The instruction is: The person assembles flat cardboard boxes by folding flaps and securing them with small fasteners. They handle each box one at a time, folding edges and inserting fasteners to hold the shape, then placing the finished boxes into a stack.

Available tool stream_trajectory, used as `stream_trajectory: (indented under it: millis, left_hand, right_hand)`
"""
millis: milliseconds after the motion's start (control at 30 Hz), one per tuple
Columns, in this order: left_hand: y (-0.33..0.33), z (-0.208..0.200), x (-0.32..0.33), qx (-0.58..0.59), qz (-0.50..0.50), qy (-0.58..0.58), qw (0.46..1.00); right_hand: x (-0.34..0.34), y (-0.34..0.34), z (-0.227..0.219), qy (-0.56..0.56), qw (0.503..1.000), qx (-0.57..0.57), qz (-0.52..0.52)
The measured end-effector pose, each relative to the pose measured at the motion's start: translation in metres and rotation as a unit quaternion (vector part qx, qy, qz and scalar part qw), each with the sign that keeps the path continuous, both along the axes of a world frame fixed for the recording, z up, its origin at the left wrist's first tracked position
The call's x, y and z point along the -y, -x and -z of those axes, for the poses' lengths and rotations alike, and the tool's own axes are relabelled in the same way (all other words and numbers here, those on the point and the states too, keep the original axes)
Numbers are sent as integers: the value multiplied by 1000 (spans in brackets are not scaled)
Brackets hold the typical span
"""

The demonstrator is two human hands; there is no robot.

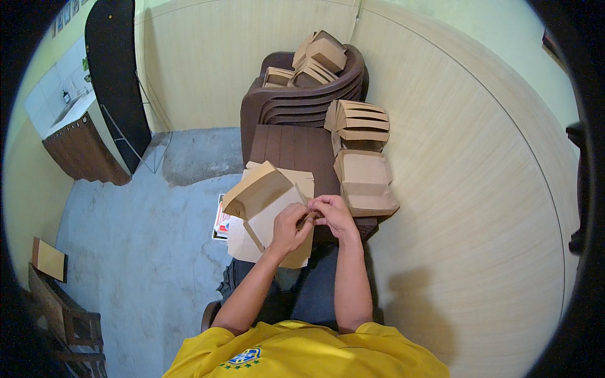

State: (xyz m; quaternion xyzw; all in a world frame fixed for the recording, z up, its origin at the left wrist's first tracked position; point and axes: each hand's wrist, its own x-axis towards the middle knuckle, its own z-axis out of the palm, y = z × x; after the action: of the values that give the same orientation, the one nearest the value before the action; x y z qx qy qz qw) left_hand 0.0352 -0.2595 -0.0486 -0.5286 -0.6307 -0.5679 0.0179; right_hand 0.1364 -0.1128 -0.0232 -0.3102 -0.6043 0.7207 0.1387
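Observation:
A partly folded brown cardboard box (pixel 268 205) lies in front of me, with its left and far walls raised and its pale inside facing up. My left hand (pixel 291 230) is closed on the box's right near side, fingers bent over the edge. Close beside it, my right hand (pixel 334 214) pinches the same corner, where a small flap shows between the hands. The fingertips partly hide this flap. Flat cardboard blanks (pixel 244 244) lie beneath the box, their edges sticking out around it.
The work rests on a brown slatted surface (pixel 287 148). Folded boxes (pixel 365 179) line its right side, and more boxes (pixel 321 57) sit on stacked brown chairs (pixel 302 101) at the far end. A wood-panelled wall (pixel 466 189) stands close on the right.

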Motion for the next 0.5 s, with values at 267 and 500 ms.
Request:
stream_trajectory:
  millis: [267,500]
  left_hand:
    - [2,-10,7,-121,-7,28,992]
    - [5,-29,-3,-63,-163,-32,984]
  right_hand:
    - [-4,-5,4,-12,999,-8,32]
    - [7,18,7,66,970,-181,147]
